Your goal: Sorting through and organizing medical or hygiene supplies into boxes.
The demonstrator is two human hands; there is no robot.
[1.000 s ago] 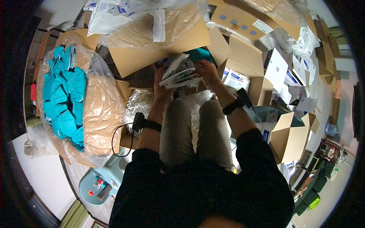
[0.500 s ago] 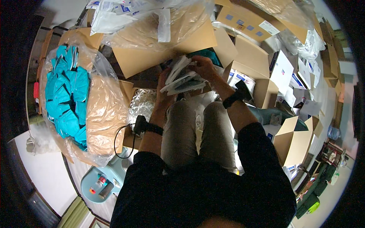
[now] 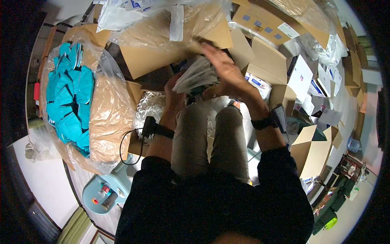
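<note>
Clear plastic packets [image 3: 198, 75], blurred, are grasped in the person's left hand [image 3: 174, 90], just beyond the knees [image 3: 192, 120]. The right hand [image 3: 228, 73] is spread beside them; contact cannot be told. Teal pieces [image 3: 65, 101] lie heaped toward the plastic-lined box's [image 3: 113, 118] left edge.

Bundle of clear flat plastic packets [image 3: 197, 75] between left hand [image 3: 174, 91] and right hand [image 3: 228, 75], beyond the knees.
Left: teal folded fabric pieces [image 3: 67, 107] in a clear plastic liner bag [image 3: 111, 122]; nearer the body, clear plastic bottle [image 3: 104, 190] on a pale-blue moulded plastic stand [image 3: 90, 199]. Ahead: white flat packets [image 3: 122, 18] atop clear plastic sheeting [image 3: 152, 34]. Right: white rectangular packs [image 3: 258, 85] in an open brown cardboard box [image 3: 268, 57]; smaller tan cardboard carton [image 3: 313, 152] nearer the body, farther right.
</note>
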